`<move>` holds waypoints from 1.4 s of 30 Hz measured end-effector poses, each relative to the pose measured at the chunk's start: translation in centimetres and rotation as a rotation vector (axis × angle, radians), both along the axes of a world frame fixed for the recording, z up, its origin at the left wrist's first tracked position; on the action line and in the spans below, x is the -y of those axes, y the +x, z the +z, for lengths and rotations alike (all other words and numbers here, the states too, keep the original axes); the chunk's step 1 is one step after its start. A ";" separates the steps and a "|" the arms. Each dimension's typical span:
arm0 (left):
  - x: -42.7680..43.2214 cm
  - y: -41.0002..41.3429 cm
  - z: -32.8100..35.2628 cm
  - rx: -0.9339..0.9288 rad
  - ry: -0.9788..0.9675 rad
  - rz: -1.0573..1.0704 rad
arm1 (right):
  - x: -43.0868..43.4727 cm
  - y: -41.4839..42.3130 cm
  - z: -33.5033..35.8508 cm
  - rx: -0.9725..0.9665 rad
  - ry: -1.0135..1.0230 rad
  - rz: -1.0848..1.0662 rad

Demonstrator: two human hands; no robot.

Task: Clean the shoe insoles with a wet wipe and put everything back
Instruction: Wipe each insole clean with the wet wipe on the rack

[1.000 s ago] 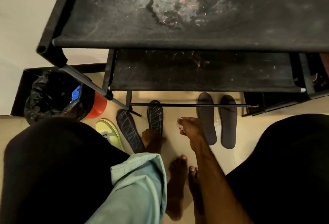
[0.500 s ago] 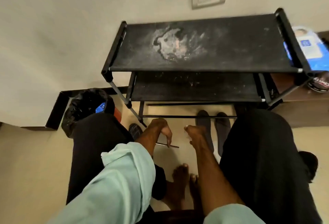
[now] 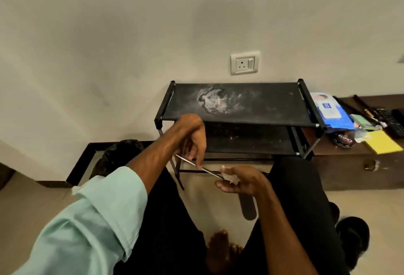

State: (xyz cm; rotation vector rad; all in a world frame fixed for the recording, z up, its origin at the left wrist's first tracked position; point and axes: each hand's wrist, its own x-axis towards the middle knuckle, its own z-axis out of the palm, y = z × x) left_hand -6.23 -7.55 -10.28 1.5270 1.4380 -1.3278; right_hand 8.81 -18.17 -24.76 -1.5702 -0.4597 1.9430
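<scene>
My left hand (image 3: 193,138) pinches an insole (image 3: 197,166), seen edge-on as a thin dark strip, in front of the black shoe rack (image 3: 238,108). My right hand (image 3: 240,182) grips a crumpled white wet wipe (image 3: 228,175) against the insole's right end. One plain dark insole (image 3: 248,207) lies on the floor below my right hand, partly hidden by my arm and knee. The other insoles are hidden behind my legs.
A bin lined with a black bag (image 3: 115,156) stands left of the rack. A brown ledge (image 3: 349,165) on the right holds a blue wet-wipe pack (image 3: 330,111), a polish tin (image 3: 343,139), a yellow pad (image 3: 383,144) and remotes (image 3: 391,119). A black slipper (image 3: 352,237) lies at right.
The view has tilted up from the floor to the wall. My left hand lifted a patterned insole off the floor, and my right hand brought the wipe to its end.
</scene>
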 end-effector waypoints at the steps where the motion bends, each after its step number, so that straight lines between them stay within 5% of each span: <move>1: -0.1 -0.6 1.3 0.024 0.026 0.016 | -0.1 -0.1 1.4 -0.015 0.046 -0.032; 9: 1.2 -3.6 10.6 0.311 0.379 -0.036 | -1.2 -1.2 10.3 0.166 0.527 -0.458; 13: 0.7 -5.0 11.4 0.603 0.459 -0.034 | -3.2 -0.9 12.6 0.328 0.787 -0.479; 18: -2.9 -5.9 8.8 0.998 0.613 -0.011 | -7.4 1.2 13.7 0.532 0.950 -0.372; 25: -11.3 -1.9 5.6 1.439 0.895 0.523 | -13.7 5.5 14.3 0.706 1.096 0.087; 32: -17.9 2.1 2.3 1.476 0.901 0.638 | -19.1 10.1 14.0 0.753 1.117 0.236; 38: -20.1 1.9 -2.0 1.471 1.038 1.039 | -21.5 11.3 11.9 0.843 1.061 -0.098; 42: -17.6 2.4 -4.1 1.452 0.957 1.203 | -22.0 10.4 10.5 0.957 1.087 -0.105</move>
